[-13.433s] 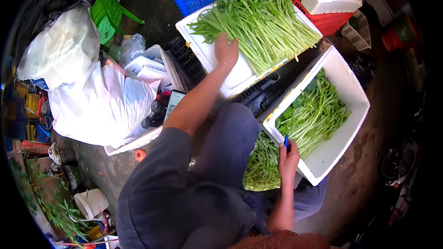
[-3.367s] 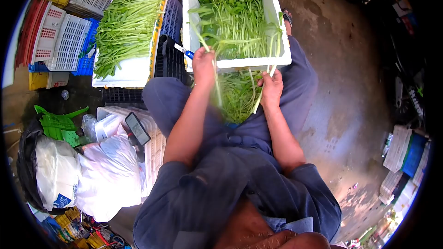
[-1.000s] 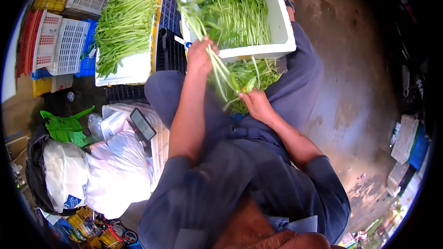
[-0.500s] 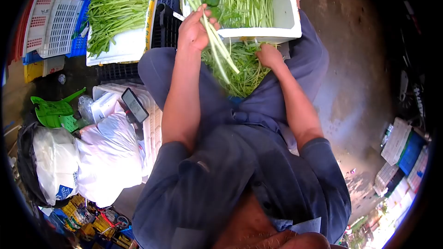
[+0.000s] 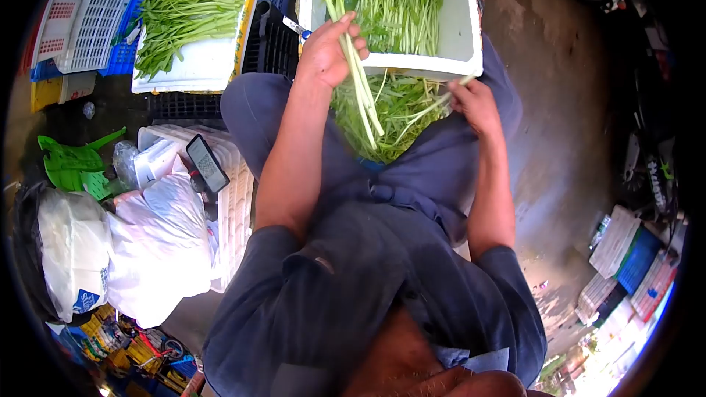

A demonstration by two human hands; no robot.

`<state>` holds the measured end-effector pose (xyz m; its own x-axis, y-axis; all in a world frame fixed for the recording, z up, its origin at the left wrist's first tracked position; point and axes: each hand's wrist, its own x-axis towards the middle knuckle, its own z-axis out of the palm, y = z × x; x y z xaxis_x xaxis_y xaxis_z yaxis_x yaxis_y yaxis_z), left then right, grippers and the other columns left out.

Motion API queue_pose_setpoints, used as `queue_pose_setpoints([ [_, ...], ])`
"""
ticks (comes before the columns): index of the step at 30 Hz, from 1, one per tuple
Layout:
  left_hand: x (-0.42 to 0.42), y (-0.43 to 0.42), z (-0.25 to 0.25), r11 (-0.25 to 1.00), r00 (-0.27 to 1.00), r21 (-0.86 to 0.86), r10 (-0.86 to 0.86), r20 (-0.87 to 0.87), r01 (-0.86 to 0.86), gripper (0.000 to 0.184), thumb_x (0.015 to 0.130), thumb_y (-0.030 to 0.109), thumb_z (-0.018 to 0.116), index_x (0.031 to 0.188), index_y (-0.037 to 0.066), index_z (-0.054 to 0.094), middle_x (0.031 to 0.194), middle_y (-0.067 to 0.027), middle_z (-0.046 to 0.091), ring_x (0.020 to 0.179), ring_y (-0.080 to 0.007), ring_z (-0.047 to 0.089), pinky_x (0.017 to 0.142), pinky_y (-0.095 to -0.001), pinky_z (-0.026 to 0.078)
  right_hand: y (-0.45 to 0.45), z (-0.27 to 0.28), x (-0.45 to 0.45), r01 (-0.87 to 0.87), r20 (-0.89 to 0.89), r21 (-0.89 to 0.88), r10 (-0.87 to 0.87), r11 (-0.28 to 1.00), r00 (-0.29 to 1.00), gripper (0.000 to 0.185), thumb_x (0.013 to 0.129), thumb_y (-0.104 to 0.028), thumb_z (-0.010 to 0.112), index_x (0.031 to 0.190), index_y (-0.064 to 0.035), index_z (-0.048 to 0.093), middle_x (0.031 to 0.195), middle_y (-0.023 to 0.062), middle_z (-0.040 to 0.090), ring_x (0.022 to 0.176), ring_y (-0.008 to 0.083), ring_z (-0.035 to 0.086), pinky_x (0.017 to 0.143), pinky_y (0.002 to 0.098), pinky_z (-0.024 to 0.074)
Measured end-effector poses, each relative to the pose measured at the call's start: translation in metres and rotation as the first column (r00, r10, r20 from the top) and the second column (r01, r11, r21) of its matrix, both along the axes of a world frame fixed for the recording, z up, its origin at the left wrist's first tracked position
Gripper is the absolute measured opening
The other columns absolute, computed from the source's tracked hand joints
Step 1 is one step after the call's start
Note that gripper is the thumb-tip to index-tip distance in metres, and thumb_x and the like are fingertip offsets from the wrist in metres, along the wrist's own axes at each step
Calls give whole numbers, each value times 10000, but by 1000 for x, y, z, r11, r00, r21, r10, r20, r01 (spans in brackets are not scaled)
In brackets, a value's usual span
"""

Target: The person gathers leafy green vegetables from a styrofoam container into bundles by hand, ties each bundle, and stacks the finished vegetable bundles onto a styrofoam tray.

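My left hand [image 5: 329, 53] is wrapped round several long green stalks [image 5: 362, 95], leaves up and cut ends over my lap. A knife with a blue handle [image 5: 306, 34] sticks out beside that hand. My right hand [image 5: 476, 105] pinches a thin stalk [image 5: 439, 102] near the lap. Between my legs lies a heap of loose greens [image 5: 397, 121]. Beyond it stands a white foam box [image 5: 461, 22] with more greens [image 5: 397, 4] in it. Bunched stalks [image 5: 195, 4] lie in rows on a white foam lid [image 5: 184, 68] at the left.
A black crate [image 5: 266, 44] stands between lid and box. At the left are a phone [image 5: 207, 163], white bags [image 5: 158, 242], a green plastic chair [image 5: 73, 162] and stacked baskets [image 5: 95, 22]. More crates [image 5: 638, 257] stand at the far right.
Since half a second ago, my right hand has moved right and up from the heap, now with a thin stalk in its fingers. My left hand still holds its stalks, slightly further right.
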<state>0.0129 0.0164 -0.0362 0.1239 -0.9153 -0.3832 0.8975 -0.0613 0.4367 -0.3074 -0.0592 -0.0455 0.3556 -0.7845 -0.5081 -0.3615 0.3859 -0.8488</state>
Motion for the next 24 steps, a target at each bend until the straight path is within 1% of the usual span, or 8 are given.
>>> queue_pose_setpoints([
  [5, 19, 6, 10, 996, 997, -61, 70, 14, -69, 208, 985, 183, 625, 1165, 81, 610, 853, -38, 601, 765, -225, 560, 700, -392, 479, -4, 8, -33, 262, 163, 87, -274, 961, 948, 155, 991, -153, 629, 974, 1, 642, 691, 6, 540, 559, 108, 503, 669, 297, 571],
  [9, 21, 9, 15, 995, 995, -40, 97, 22, -96, 205, 986, 167, 610, 1174, 88, 593, 873, -45, 604, 774, -227, 563, 701, -389, 477, 5, 13, -29, 345, 293, 92, -356, 934, 887, 123, 965, -122, 654, 989, -1, 651, 731, 21, 586, 584, 101, 525, 706, 299, 555],
  [12, 22, 8, 8, 996, 997, -48, 75, 5, -75, 195, 984, 170, 613, 1163, 95, 597, 876, -49, 609, 770, -225, 557, 700, -387, 477, 12, 11, -20, 339, 340, 16, -324, 941, 883, 133, 967, -99, 642, 1048, 5, 654, 757, 31, 604, 591, 107, 532, 680, 286, 530],
  [13, 19, 7, 15, 994, 994, -20, 104, -27, -105, 182, 988, 169, 628, 1135, 65, 604, 846, -60, 620, 717, -230, 581, 628, -403, 507, 16, 3, -19, 329, 349, 4, -310, 944, 884, 225, 965, -121, 632, 1131, 31, 630, 799, 43, 635, 614, 113, 568, 637, 281, 503],
  [18, 9, 8, 10, 996, 999, -84, 42, 6, -42, 186, 982, 171, 631, 1155, 106, 609, 873, -62, 636, 710, -228, 601, 628, -394, 509, 51, -10, -1, 164, 18, 113, -167, 980, 986, 416, 954, -198, 616, 1265, 72, 561, 917, 77, 696, 710, 120, 660, 600, 247, 478],
  [19, 3, 8, 18, 998, 995, -40, 48, 90, -45, 178, 983, 156, 627, 1150, 97, 609, 875, -71, 638, 717, -237, 625, 620, -400, 536, 56, -6, 2, 183, -58, 44, -180, 982, 982, 513, 959, -209, 636, 1376, 63, 513, 1008, 110, 703, 797, 142, 680, 674, 243, 512],
  [22, -18, 2, 25, 996, 945, 88, -32, 325, 4, 279, 982, 161, 629, 1227, 65, 537, 947, -123, 646, 752, -267, 662, 638, -418, 579, 85, 8, 37, 257, 197, -265, -209, 929, 958, 393, 987, -179, 616, 1322, 20, 562, 1035, 78, 695, 806, 137, 663, 752, 247, 514],
  [24, -36, -3, 23, 991, 938, 130, -81, 337, 39, 283, 997, 138, 600, 1243, 50, 493, 1024, -145, 635, 787, -265, 679, 665, -406, 615, 99, 15, 55, 12, 143, -240, 23, 971, 989, 462, 980, -164, 638, 1383, 32, 522, 1045, 76, 683, 915, 135, 636, 832, 275, 510],
])
